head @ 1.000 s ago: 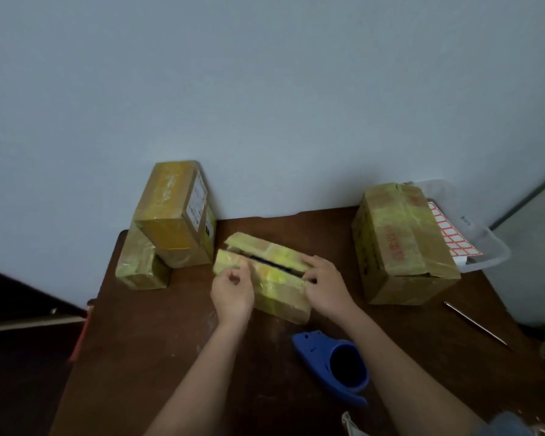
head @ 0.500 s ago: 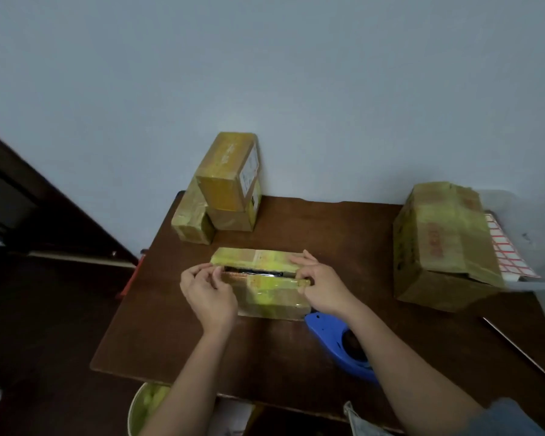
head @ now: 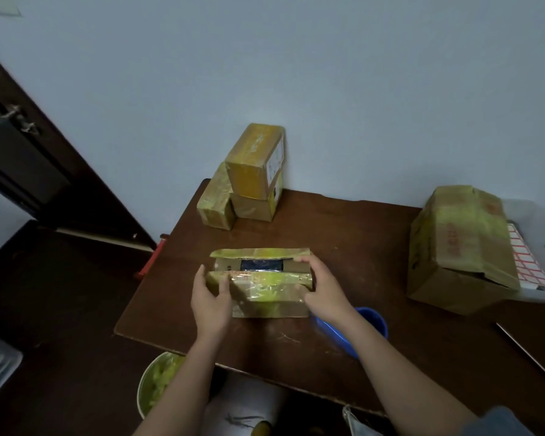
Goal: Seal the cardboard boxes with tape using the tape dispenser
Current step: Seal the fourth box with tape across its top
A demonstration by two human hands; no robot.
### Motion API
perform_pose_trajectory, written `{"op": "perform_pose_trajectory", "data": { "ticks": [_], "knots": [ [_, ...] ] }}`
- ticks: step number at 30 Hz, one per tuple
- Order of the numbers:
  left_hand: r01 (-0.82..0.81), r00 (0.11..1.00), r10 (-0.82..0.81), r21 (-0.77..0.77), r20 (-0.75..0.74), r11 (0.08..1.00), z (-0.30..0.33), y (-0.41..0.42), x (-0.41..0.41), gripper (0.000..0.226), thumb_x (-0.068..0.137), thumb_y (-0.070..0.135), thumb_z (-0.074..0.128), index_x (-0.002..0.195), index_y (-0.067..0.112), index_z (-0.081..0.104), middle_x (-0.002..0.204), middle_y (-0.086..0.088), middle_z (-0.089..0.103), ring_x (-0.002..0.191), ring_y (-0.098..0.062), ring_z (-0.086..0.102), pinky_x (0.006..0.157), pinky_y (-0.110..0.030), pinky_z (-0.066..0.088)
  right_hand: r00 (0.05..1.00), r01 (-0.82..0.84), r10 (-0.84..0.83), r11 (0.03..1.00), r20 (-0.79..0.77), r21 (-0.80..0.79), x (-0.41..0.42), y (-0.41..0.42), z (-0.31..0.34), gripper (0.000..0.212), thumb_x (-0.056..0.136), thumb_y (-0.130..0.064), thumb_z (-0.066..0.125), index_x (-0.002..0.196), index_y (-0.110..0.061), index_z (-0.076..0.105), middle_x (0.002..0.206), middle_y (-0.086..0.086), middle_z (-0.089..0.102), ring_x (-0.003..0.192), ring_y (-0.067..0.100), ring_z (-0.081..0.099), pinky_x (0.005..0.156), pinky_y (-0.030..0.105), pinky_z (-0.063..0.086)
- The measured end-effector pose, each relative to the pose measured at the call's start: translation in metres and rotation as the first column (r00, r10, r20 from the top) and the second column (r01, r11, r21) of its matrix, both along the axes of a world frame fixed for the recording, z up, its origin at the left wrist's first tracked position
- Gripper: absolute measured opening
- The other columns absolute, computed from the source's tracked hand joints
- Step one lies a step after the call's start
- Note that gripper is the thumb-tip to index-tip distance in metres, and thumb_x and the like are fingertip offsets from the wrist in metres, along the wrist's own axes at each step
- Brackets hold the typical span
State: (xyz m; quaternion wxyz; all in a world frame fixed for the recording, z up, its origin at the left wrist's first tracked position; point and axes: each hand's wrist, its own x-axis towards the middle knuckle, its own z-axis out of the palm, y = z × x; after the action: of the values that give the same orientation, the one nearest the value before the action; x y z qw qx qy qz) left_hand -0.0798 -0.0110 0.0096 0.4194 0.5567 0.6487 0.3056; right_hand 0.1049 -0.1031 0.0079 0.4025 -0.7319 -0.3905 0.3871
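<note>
cardboard box held at both ends, flaps still apart

cardboard, glossy with yellowish tape, makes up five boxes on the dark brown counter (head: 343, 228). the small box (head: 265, 283) in the middle, near the front edge, has its two top flaps parted, a dark gap showing between them. the left hand (head: 210, 297) wraps the box's left end, thumb on the near face, fingers curled round the corner. the right hand (head: 323, 286) clasps the right end, fingers bent over the top edge, thumb on the near face. three taped boxes (head: 246, 184) are piled at the far left corner against the wall, one stacked on another and one beside them. one large box (head: 460, 247) sits at the right, touching a sheet of red-gridded labels (head: 526, 262). one blue tape dispenser (head: 370, 325) lies near the right wrist, partly hidden by the forearm. a thin metal rod (head: 526, 350) lies at the near right.
</note>
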Motion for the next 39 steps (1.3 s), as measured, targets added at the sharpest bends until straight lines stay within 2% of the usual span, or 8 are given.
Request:
{"op": "perform_pose_trajectory", "data": {
  "ticks": [4, 9, 14, 18, 24, 28, 33, 39],
  "knots": [
    [-0.054, 0.997, 0.055, 0.029, -0.059, 0.998, -0.002, -0.001, -0.01, 0.065, 0.093, 0.025, 0.063, 0.149, 0.02, 0.031, 0.143, -0.01, 0.03, 0.118, -0.027, 0.048, 0.101, -0.035, 0.039, 1.0, 0.021, -0.021, 0.999, 0.006, 0.037, -0.01, 0.001, -0.005, 0.064, 0.089, -0.002, 0.063, 0.112, -0.054, 0.034, 0.126, -0.009, 0.057, 0.114, 0.014, 0.057, 0.089, 0.044, 0.055],
    [0.008, 0.999, -0.008, 0.01, 0.037, 1.0, -0.01, 0.0, -0.023, 0.041, 0.097, 0.016, 0.054, 0.137, 0.027, 0.052, 0.128, 0.002, 0.027, 0.123, -0.021, 0.036, 0.106, -0.033, 0.033, 0.992, 0.082, -0.083, 0.996, 0.094, 0.022, -0.023, 0.004, -0.008, 0.045, 0.096, -0.024, 0.061, 0.135, -0.039, 0.045, 0.136, -0.013, 0.038, 0.123, 0.006, 0.041, 0.099, 0.028, 0.039],
    [-0.02, 0.991, 0.02, 0.001, 0.133, 1.0, -0.011, 0.01, -0.034, 0.027, 0.098, 0.021, 0.051, 0.122, 0.022, 0.062, 0.123, 0.001, 0.03, 0.113, -0.017, 0.043, 0.101, -0.032, 0.036, 0.965, 0.224, -0.223, 0.975, 0.14, 0.015, -0.033, 0.004, -0.018, 0.026, 0.099, -0.038, 0.053, 0.122, -0.028, 0.06, 0.124, -0.005, 0.041, 0.112, 0.012, 0.052, 0.093, 0.026, 0.044],
    [0.013, 1.0, -0.013, 0.017, 0.002, 1.0, -0.022, 0.023, -0.039, 0.027, 0.1, 0.037, 0.044, 0.117, 0.019, 0.055, 0.121, -0.002, 0.025, 0.098, -0.02, 0.044, 0.091, -0.028, 0.035, 0.943, 0.286, -0.289, 0.957, 0.166, 0.042, -0.041, 0.006, -0.028, 0.018, 0.1, -0.036, 0.051, 0.111, -0.025, 0.061, 0.118, -0.003, 0.043, 0.103, 0.009, 0.053, 0.095, 0.029, 0.047],
    [0.095, 0.995, -0.096, 0.056, 0.013, 0.994, -0.036, 0.028, -0.034, 0.024, 0.103, 0.025, 0.037, 0.117, 0.007, 0.043, 0.121, -0.01, 0.036, 0.105, -0.022, 0.042, 0.09, -0.028, 0.031, 0.923, 0.337, -0.352, 0.934, 0.154, 0.118, -0.053, 0.002, -0.036, 0.01, 0.102, -0.029, 0.048, 0.1, -0.023, 0.056, 0.11, -0.005, 0.049, 0.096, -0.004, 0.048, 0.081, 0.01, 0.037],
    [0.169, 0.984, -0.172, 0.083, 0.036, 0.982, -0.044, 0.033, -0.034, 0.027, 0.105, 0.028, 0.03, 0.124, 0.012, 0.038, 0.113, -0.007, 0.054, 0.102, -0.032, 0.056, 0.081, -0.033, 0.039, 0.913, 0.367, -0.382, 0.922, 0.142, 0.124, -0.053, 0.005, -0.044, 0.009, 0.102, -0.029, 0.047, 0.107, -0.025, 0.054, 0.107, -0.007, 0.051, 0.097, 0.003, 0.052, 0.084, 0.021, 0.043],
    [0.249, 0.968, -0.252, 0.082, 0.022, 0.965, -0.051, 0.041, -0.033, 0.043, 0.104, 0.037, 0.029, 0.142, 0.02, 0.039, 0.137, -0.005, 0.051, 0.123, -0.023, 0.05, 0.101, -0.038, 0.041, 0.897, 0.397, -0.414, 0.908, 0.152, 0.131, -0.053, 0.011, -0.053, 0.008, 0.103, -0.031, 0.046, 0.11, -0.031, 0.051, 0.108, -0.011, 0.051, 0.1, 0.003, 0.052, 0.087, 0.026, 0.045],
    [0.258, 0.964, -0.263, 0.103, 0.04, 0.961, -0.057, 0.046, -0.034, 0.04, 0.105, 0.033, 0.028, 0.139, 0.019, 0.042, 0.133, -0.005, 0.053, 0.12, -0.02, 0.051, 0.098, -0.035, 0.043, 0.847, 0.447, -0.481, 0.875, 0.226, 0.189, -0.059, 0.017, -0.063, 0.018, 0.106, -0.021, 0.034, 0.107, -0.03, 0.05, 0.102, -0.007, 0.055, 0.096, 0.011, 0.054, 0.084, 0.033, 0.047]
  ]
}}
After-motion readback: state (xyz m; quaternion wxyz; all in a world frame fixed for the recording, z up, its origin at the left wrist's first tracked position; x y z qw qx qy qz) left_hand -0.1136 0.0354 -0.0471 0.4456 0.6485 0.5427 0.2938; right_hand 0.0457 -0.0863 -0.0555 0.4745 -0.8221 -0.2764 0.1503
